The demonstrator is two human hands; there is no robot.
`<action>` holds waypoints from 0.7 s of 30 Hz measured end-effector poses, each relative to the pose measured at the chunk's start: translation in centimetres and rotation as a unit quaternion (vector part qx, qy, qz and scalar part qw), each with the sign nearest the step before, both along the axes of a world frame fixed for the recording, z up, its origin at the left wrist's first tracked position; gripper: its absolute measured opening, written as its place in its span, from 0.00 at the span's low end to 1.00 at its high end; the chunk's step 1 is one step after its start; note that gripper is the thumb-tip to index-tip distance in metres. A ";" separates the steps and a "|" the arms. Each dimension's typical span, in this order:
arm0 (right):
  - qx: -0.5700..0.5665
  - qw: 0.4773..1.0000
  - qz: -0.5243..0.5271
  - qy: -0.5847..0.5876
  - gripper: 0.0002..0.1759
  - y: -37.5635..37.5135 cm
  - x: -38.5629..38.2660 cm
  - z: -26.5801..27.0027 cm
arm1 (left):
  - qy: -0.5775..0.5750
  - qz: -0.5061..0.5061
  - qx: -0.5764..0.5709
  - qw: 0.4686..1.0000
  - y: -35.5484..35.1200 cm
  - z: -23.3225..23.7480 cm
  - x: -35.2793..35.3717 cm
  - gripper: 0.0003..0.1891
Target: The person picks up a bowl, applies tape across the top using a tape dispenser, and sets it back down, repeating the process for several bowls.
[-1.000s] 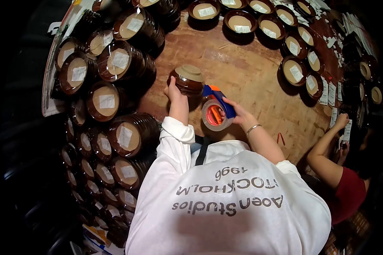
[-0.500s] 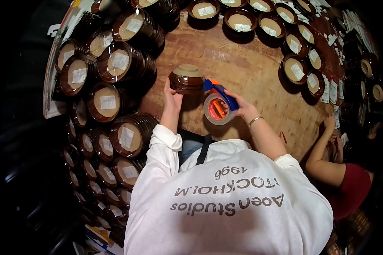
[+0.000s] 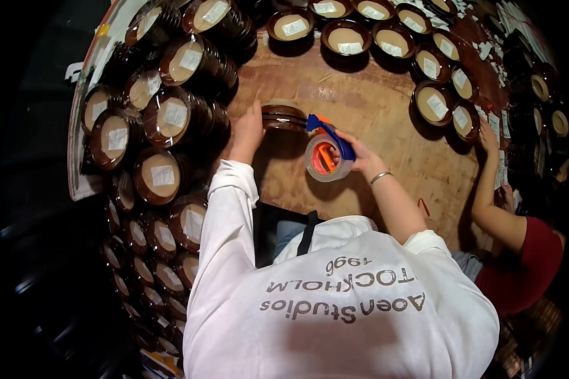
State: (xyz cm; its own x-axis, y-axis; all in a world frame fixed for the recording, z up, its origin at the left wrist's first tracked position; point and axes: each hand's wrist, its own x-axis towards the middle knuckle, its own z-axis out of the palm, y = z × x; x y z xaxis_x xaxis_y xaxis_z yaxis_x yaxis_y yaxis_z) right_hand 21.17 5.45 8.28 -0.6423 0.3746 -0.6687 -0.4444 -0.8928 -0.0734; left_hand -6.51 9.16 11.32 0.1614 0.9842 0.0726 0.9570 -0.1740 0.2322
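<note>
A small stack of brown glazed bowls [image 3: 286,117] is upside down on the wooden table, pale base upward. My left hand [image 3: 249,131] grips its left side, fingers together along the rims. In my right hand [image 3: 359,151] is a blue and orange tape dispenser [image 3: 340,143] with a big roll of clear tape [image 3: 327,159]. Its blue front end comes right at the right side of the stack. The thumb of my left hand is hidden behind the hand.
Stacks of brown bowls with white labels [image 3: 174,115] crowd the left side. More labelled bowls [image 3: 346,39] stand in rows at the back and right. A co-worker's arm [image 3: 487,189] in a red sleeve reaches among label sheets [image 3: 494,129] at right. A thin red object [image 3: 423,207] lies near the edge.
My left hand has shifted up along the left side of the bowls, which appear slightly lower and tilted differently. The tape dispenser stays beside them. The co-worker's hand has moved up toward the labelled bowls.
</note>
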 end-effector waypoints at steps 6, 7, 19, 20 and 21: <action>-0.005 0.996 -0.073 0.057 0.18 0.8 -1.2 0.1 | 0.087 -0.051 -0.020 0.995 2.4 -0.3 -0.5 0.21; -0.006 0.995 -0.089 0.051 0.17 1.1 -1.5 0.5 | 0.082 -0.024 -0.054 0.995 2.3 -0.2 -0.5 0.20; -0.021 0.987 -0.162 0.014 0.16 -1.2 -0.6 6.5 | 0.017 0.076 -0.134 0.988 -2.3 -2.3 2.9 0.13; -0.028 0.986 -0.166 0.007 0.16 -1.5 -0.1 7.8 | 0.000 0.099 -0.134 0.986 -2.8 -2.6 3.1 0.16; -0.028 0.986 -0.165 0.005 0.16 -1.8 0.2 8.9 | -0.018 0.123 -0.133 0.983 -3.2 -2.7 3.2 0.18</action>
